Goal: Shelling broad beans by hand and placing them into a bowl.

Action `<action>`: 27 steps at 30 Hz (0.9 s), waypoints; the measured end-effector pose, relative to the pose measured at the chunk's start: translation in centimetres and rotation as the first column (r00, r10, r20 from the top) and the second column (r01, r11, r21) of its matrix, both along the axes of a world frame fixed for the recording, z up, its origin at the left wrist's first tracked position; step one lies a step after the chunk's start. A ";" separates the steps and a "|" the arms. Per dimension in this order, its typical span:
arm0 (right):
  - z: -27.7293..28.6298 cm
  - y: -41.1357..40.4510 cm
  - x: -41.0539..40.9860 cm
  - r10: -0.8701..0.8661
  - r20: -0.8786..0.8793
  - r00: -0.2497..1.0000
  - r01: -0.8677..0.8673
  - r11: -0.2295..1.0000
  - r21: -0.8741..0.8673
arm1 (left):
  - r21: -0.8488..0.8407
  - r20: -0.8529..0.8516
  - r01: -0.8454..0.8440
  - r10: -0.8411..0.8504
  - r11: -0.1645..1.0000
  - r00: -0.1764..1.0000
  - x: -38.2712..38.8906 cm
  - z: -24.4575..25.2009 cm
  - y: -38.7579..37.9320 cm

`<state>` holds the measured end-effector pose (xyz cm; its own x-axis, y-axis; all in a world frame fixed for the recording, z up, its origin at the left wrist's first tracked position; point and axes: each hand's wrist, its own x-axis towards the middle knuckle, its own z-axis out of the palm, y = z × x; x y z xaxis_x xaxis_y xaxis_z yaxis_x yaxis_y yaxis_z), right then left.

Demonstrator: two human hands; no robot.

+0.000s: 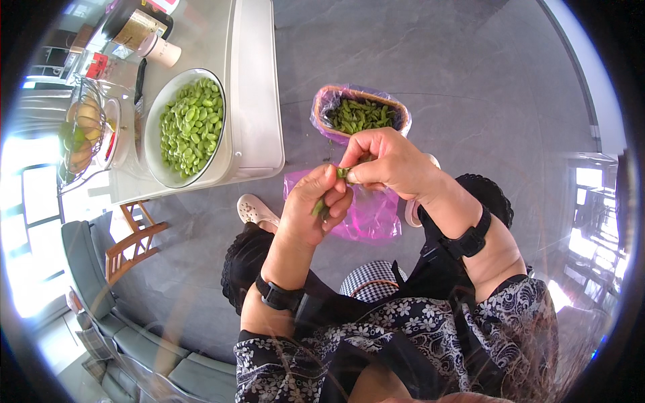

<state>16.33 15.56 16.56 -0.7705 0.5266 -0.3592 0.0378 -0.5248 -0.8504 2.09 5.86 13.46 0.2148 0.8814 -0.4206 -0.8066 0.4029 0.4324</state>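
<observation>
My left hand (pixel 315 204) holds a green bean pod (pixel 320 207) in its curled fingers, and its thumb and forefinger meet another green piece (pixel 343 174), apparently a pod. My right hand (pixel 385 163) pinches that same piece between thumb and forefinger. Just beyond my hands, a bin (pixel 317 108) lined with a purple plastic bag stands on the floor with green pods (pixel 360 116) inside. A pink plastic bag (pixel 373 216) lies on the floor below my hands. To the left, a white bowl (pixel 153 151) heaped with shelled green beans (pixel 191 128) sits near the table's edge.
The white table (pixel 257 101) also carries a wire fruit basket (pixel 83 131), a knife with a black handle (pixel 140 80), a pale lidded cup (pixel 160 50) and a large dark bottle (pixel 138 25). A wooden chair (pixel 133 247) and a grey-green sofa (pixel 151 347) stand at the lower left.
</observation>
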 end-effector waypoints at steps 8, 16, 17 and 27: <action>-0.9 0.1 -0.1 -0.002 -0.031 1.000 0.004 0.999 0.048 | -0.130 0.027 0.047 -0.044 0.990 0.999 -0.8 0.5 0.3; -1.2 0.2 -0.2 0.036 -0.041 0.999 -0.033 0.997 0.064 | -0.119 -0.196 0.047 -0.070 0.992 0.978 -1.1 1.6 0.4; -1.2 0.2 -0.1 0.053 -0.032 0.998 -0.050 0.996 0.072 | -0.104 -0.280 0.055 -0.083 0.993 0.956 -1.1 1.7 0.4; -3.3 -0.4 -0.5 -0.029 -0.046 0.999 0.010 0.932 -0.363 | 0.183 -0.939 0.178 0.118 0.967 0.324 -0.5 0.1 -0.2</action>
